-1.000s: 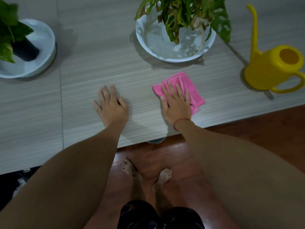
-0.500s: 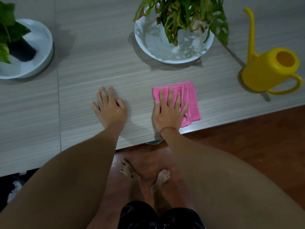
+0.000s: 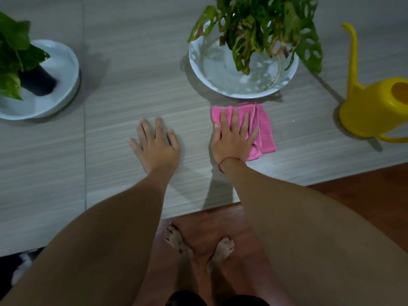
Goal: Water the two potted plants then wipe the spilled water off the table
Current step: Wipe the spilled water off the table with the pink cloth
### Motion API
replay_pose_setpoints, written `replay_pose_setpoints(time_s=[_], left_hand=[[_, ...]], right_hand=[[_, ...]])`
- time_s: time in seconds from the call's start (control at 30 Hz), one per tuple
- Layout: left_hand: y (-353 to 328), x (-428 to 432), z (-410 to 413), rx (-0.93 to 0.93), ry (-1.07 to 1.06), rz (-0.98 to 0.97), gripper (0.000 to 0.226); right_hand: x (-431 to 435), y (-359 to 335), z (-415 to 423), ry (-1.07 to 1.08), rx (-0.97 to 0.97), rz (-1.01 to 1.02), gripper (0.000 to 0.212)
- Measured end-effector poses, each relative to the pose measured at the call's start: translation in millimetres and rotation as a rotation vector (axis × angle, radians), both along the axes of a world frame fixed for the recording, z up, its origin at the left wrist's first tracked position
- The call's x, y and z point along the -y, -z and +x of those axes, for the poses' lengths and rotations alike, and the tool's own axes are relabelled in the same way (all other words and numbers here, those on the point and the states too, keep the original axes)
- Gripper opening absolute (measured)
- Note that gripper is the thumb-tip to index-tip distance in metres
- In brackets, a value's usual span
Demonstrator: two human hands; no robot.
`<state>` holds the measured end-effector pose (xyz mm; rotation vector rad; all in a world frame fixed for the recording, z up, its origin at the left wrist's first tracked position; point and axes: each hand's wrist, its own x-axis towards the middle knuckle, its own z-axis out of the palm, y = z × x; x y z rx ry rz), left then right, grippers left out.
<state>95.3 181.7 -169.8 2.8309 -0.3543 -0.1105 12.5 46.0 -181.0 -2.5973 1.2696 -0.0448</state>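
Observation:
A folded pink cloth (image 3: 263, 127) lies on the grey striped table (image 3: 132, 89), just in front of the white bowl (image 3: 212, 78) that holds the holed-leaf plant (image 3: 260, 29). My right hand (image 3: 233, 140) presses flat on the cloth's left part, fingers spread, a red thread on the wrist. My left hand (image 3: 155, 144) rests flat on the bare table to the cloth's left, holding nothing. A second plant (image 3: 13, 58) in a black pot (image 3: 39, 82) stands in another white bowl (image 3: 64, 67) at the far left. No spilled water is discernible on the tabletop.
A yellow watering can (image 3: 371, 109) with a long spout stands on the table at the right, near the front edge. Red-brown wooden floor (image 3: 364, 195) lies below that edge, with my bare feet on it. A seam (image 3: 85, 151) runs across the tabletop on the left.
My right hand drew the cloth back toward the table's edge, then pushed it forward until it lies close under the right bowl. My left hand stayed put.

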Motion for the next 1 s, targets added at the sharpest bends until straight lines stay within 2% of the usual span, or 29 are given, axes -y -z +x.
replay_pose_setpoints(time_s=[0.17, 0.33, 0.5, 0.63, 0.73, 0.83, 0.93, 1.0], left_hand=[[4.8, -3.7, 1.2, 0.0, 0.006, -0.026, 0.054], [7.5, -8.3, 3.6, -0.033, 0.04, -0.03, 0.054], [9.2, -7.3, 3.2, -0.01, 0.019, -0.043, 0.053], [11.9, -4.3, 4.2, 0.021, 0.012, -0.045, 0.052], [11.9, -8.5, 5.8, -0.008, 0.014, -0.078, 0.051], [6.9, -17.3, 14.2, 0.051, 0.027, -0.125, 0.047], [-0.6, -31.9, 37.6, 0.141, 0.023, -0.087, 0.046], [-2.0, -39.6, 56.8, 0.089, -0.015, -0.06, 0.047]], right_hand=[[-34.3, -0.9, 20.2, -0.152, 0.032, 0.019, 0.052], [-26.8, -2.3, -11.1, -0.332, 0.047, -0.026, 0.049], [1.3, -6.5, 5.6, -0.222, 0.017, 0.002, 0.05], [-23.2, -3.2, 34.2, -0.104, -0.001, 0.047, 0.052], [-46.2, -5.1, 41.0, -0.204, -0.009, 0.071, 0.052], [-55.8, -4.5, 24.3, -0.322, 0.007, 0.039, 0.052], [-49.8, -3.3, 14.5, -0.361, 0.038, 0.029, 0.05], [-43.8, -3.8, 16.3, -0.347, 0.047, 0.011, 0.05]])
